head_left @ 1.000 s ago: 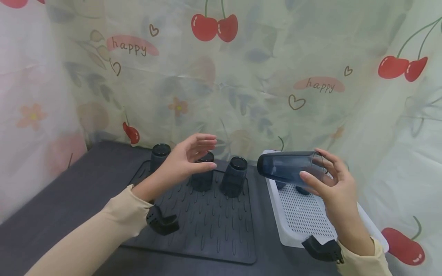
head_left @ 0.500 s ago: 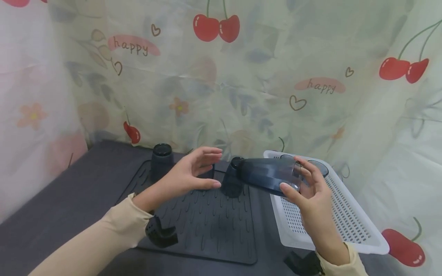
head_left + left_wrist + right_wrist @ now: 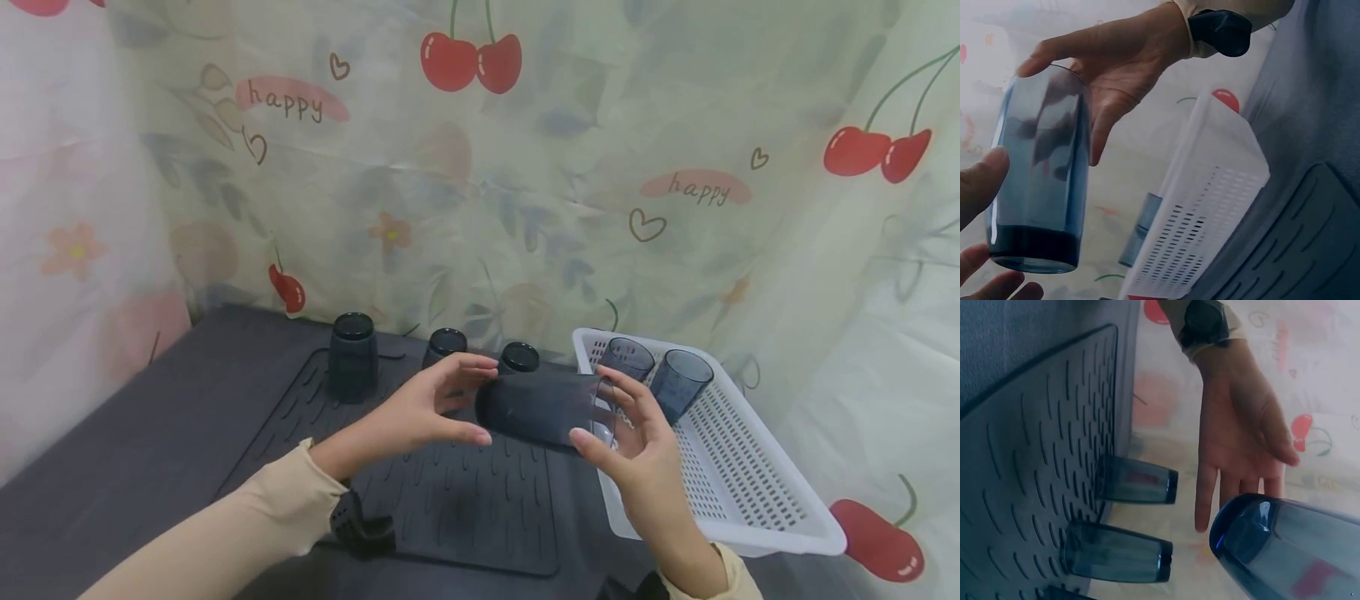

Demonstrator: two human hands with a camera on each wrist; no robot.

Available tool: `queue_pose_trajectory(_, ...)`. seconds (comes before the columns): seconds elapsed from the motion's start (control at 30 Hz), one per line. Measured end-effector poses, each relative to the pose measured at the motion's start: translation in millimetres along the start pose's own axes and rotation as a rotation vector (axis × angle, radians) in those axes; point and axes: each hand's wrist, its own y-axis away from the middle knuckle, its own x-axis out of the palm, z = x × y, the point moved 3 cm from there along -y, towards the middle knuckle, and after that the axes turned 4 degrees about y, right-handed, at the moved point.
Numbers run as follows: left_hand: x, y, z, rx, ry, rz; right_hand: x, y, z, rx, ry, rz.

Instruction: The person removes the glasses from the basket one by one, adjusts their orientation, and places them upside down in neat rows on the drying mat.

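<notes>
In the head view my right hand point(image 3: 648, 458) holds a dark blue-grey drinking glass point(image 3: 536, 408) by its rim end, thumb on one side and fingers on the other. The glass lies sideways in the air above the black drying mat point(image 3: 480, 508), base toward my left hand point(image 3: 420, 412). That hand is spread around the base end with relaxed fingers. In the right wrist view, the left fingers point(image 3: 1241, 425) are straight and appear apart from the glass. Three similar glasses stand upside down at the mat's back: one left point(image 3: 352, 362), one middle point(image 3: 446, 343), one right point(image 3: 519, 358).
A white perforated basket point(image 3: 806, 529) sits right of the mat. Two more glasses, one left point(image 3: 630, 357) and one right point(image 3: 682, 383), lean mouth-up in its back part. A patterned curtain point(image 3: 555, 208) hangs behind the dark-covered table point(image 3: 187, 400).
My right hand has carried the glass leftward and slightly down, from over the basket to over the mat. My left hand has lowered and shifted a little right, toward the base of the glass.
</notes>
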Motion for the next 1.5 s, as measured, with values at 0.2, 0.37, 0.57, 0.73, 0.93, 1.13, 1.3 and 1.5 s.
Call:
queue_pose_trajectory(0.2, 6.6, -0.5, 8.1, -0.017, -0.001, 0.014, 6, 4.4, -4, 0.004, 0.021, 0.003)
queue_pose_trajectory(0.37, 8.7, -0.4, 13.4, -0.046, 0.001, 0.027, 9, 6.9, -5, -0.008, 0.012, 0.014)
queue_pose_trajectory(0.57, 9.5, -0.3, 16.7, -0.031, 0.014, 0.030, 11, 7.6, -6, -0.029, -0.017, 0.030)
queue_pose_trajectory(0.73, 9.5, 1.1, 17.0, -0.017, 0.019, 0.003, 12, 7.6, -10, -0.028, -0.045, 0.044)
queue_pose_trajectory(0.93, 8.1, 3.3, 18.0, -0.014, 0.053, -0.035, 13, 6.6, -15, -0.021, -0.093, 0.083)
queue_pose_trajectory(1.13, 6.0, 6.5, 19.8, -0.003, 0.075, -0.042, 15, 4.3, -18, -0.017, -0.142, 0.146)
queue_pose_trajectory(1.3, 4.6, 9.3, 21.5, 0.009, 0.079, -0.053, 14, 2.3, -20, -0.014, -0.156, 0.202)
queue_pose_trajectory(1.5, 3.3, 9.9, 20.3, 0.038, 0.137, -0.070, 12, 1.5, -22, -0.010, -0.195, 0.278)
